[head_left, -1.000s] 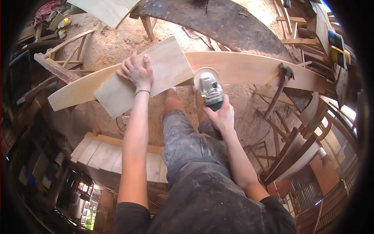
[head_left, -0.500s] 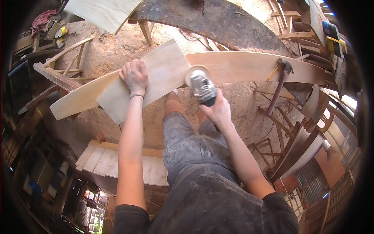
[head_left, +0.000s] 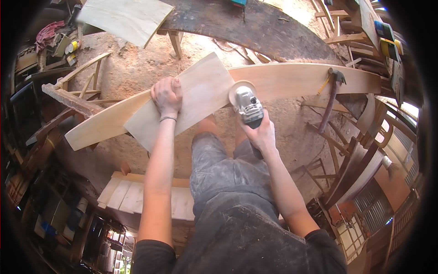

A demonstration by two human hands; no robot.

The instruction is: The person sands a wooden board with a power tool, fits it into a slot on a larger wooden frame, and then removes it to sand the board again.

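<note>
My left hand point(head_left: 167, 97) is on a pale, thin wooden board point(head_left: 205, 86), its fingers curled at the far edge. That board lies slantwise across a longer curved plank point(head_left: 292, 78). In my right hand point(head_left: 261, 132) is an angle grinder point(head_left: 248, 106), gripped by its dark body. The grinder's round tan disc point(head_left: 235, 91) is right at the board's right end and overlaps the plank in this view. A claw hammer point(head_left: 334, 86) rests on the plank farther right, with a yellow pencil point(head_left: 324, 85) beside its head.
A dark, stained worktop point(head_left: 237, 27) spans the far side, with another pale sheet point(head_left: 125, 18) at its left. A wooden trestle point(head_left: 73, 98) stands under the plank's left end. Behind my left arm are stacked pale boards point(head_left: 123, 194). Chair frames point(head_left: 365, 169) crowd the right.
The view has shifted slightly. The board, my left hand and the grinder now appear a little farther right and lower. The disc stays by the board's end.
</note>
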